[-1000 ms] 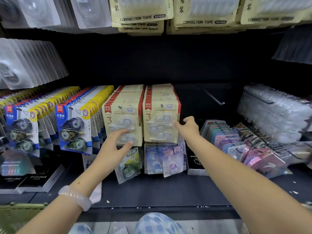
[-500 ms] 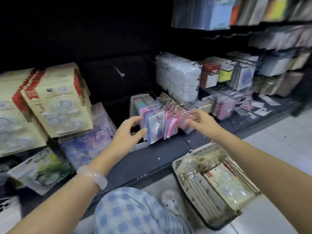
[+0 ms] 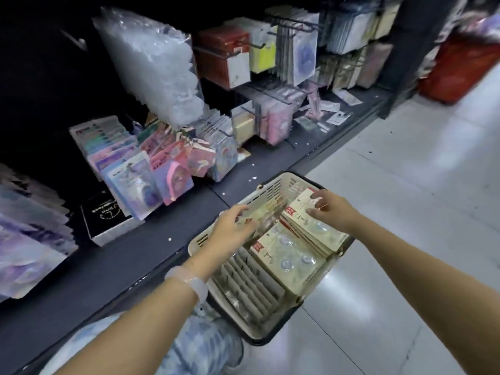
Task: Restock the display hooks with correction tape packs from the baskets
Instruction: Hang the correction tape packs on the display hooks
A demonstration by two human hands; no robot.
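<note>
Blur hides my left hand [image 3: 231,230]'s grip; I cannot tell whether it holds anything. Right hand [image 3: 331,211] pinches the top of a stack of correction tape packs [image 3: 315,226] leaning in the basket [image 3: 273,189], red headers pointing far-left.

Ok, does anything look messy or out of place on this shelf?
Yes. Small pale scraps litter the dark shelf ledge, and loose packets lie flat on it farther right instead of hanging.
</note>
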